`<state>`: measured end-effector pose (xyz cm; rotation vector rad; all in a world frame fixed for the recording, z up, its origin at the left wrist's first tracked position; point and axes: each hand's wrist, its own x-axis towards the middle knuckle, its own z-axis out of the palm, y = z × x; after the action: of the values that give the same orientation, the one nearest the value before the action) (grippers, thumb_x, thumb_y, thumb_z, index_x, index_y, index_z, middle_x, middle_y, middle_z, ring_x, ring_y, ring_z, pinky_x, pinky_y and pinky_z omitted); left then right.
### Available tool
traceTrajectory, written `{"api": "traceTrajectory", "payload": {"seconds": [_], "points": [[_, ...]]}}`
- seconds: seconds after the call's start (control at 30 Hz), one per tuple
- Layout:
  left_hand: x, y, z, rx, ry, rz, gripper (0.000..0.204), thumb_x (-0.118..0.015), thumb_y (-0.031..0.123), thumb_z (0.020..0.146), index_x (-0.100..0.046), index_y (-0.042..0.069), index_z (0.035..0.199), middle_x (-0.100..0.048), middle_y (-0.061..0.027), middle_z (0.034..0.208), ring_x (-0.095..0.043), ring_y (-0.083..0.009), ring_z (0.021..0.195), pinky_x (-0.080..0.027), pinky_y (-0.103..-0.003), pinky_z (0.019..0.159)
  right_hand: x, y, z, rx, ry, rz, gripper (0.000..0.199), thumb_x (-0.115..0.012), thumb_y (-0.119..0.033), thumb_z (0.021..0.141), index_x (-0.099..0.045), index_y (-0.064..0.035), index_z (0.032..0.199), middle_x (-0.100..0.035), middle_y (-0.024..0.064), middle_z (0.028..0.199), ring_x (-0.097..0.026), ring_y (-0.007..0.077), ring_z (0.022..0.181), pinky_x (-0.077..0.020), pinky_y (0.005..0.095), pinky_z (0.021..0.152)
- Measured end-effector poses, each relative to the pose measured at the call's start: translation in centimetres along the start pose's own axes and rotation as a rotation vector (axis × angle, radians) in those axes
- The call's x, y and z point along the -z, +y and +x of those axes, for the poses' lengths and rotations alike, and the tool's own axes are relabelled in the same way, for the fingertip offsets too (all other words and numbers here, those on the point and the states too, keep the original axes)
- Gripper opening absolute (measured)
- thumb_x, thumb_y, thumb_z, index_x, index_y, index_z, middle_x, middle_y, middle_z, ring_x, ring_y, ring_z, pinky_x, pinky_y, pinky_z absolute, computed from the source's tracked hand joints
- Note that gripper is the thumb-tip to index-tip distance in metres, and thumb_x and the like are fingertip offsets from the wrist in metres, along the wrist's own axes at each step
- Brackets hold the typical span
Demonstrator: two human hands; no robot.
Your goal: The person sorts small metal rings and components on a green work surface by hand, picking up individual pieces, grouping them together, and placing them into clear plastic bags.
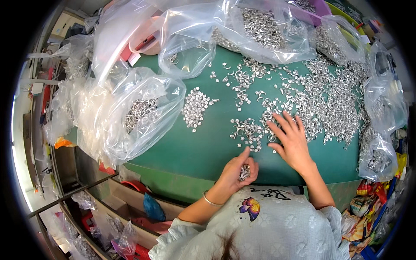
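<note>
My left hand (232,175), with a bracelet at the wrist, is closed round a clump of small silvery metal pieces (244,172) near the table's front edge. Just right of it, my right hand (292,141) lies with fingers spread, its tips touching loose pieces of the same kind. These pieces, some curved like hooks or rings, form a small patch (248,130) between the hands and a broad heap (325,95) to the right. Farther left on the green table (199,151) is a separate cluster of small silvery pieces (197,107).
A clear plastic bag (167,125) holding metal pieces sags open at the left. More filled bags (262,30) line the far side, and another bag (378,156) stands at the right edge. A pink basin (149,43) sits at the far left; open drawers (125,195) are below the table.
</note>
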<state>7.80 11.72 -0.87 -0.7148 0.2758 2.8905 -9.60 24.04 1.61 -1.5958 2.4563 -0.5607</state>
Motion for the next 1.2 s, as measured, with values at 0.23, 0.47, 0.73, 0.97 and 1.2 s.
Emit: {"api": "traceTrajectory", "payload": {"seconds": [0.23, 0.47, 0.73, 0.97, 1.2], "points": [[-2.1, 1.2, 0.0, -0.211, 0.292, 0.471, 0.023, -0.050, 0.020, 0.097, -0.060, 0.001, 0.088, -0.050, -0.0022, 0.059, -0.037, -0.0070, 0.045, -0.024, -0.021, 0.037, -0.4, 3.1, -4.3, -0.104, 0.104, -0.006, 0.029, -0.066, -0.009, 0.078, -0.062, -0.0088, 0.107, -0.052, 0.0064, 0.124, -0.044, 0.0250, 0.125, -0.0195, 0.0568, 0.106], [-0.7, 4.3, 1.2, -0.787, 0.803, 1.690, 0.013, -0.063, 0.011, 0.085, -0.060, 0.003, 0.094, -0.061, -0.0149, 0.063, -0.060, -0.0352, 0.057, -0.045, -0.040, 0.050, 0.3, 1.3, -1.7, -0.140, 0.345, 0.126, 0.019, -0.066, -0.002, 0.075, -0.064, -0.0046, 0.094, -0.059, 0.0059, 0.103, -0.053, 0.0234, 0.098, -0.0335, 0.0379, 0.089], [-2.0, 4.9, 2.4, -0.595, 0.825, 2.060, 0.012, -0.064, 0.020, 0.083, -0.061, 0.009, 0.084, -0.064, -0.0127, 0.064, -0.062, -0.0361, 0.060, -0.048, -0.044, 0.054, 1.8, 2.8, -2.7, -0.244, 0.414, 0.141, 0.014, -0.065, -0.004, 0.077, -0.065, -0.0050, 0.091, -0.062, 0.0054, 0.096, -0.054, 0.0225, 0.093, -0.0344, 0.0341, 0.085], [-3.2, 7.1, -0.1, -0.878, 0.869, 1.878, 0.009, -0.064, 0.010, 0.082, -0.058, 0.009, 0.088, -0.064, -0.0158, 0.068, -0.064, -0.0355, 0.063, -0.048, -0.041, 0.054, 2.7, 5.7, -5.5, -0.383, 0.446, 0.096, 0.018, -0.065, -0.006, 0.078, -0.064, -0.0041, 0.097, -0.061, 0.0075, 0.103, -0.054, 0.0259, 0.099, -0.0350, 0.0364, 0.090], [-2.6, 15.8, -10.3, -1.186, 1.577, 1.637, 0.010, -0.061, 0.009, 0.085, -0.059, 0.001, 0.091, -0.060, -0.0114, 0.068, -0.055, -0.0209, 0.060, -0.044, -0.035, 0.057, 2.5, 3.9, -3.2, -0.170, 0.199, 0.094, 0.042, -0.071, -0.014, 0.074, -0.060, -0.0063, 0.114, -0.047, 0.0094, 0.132, -0.039, 0.0307, 0.125, -0.0282, 0.0440, 0.101]]}}
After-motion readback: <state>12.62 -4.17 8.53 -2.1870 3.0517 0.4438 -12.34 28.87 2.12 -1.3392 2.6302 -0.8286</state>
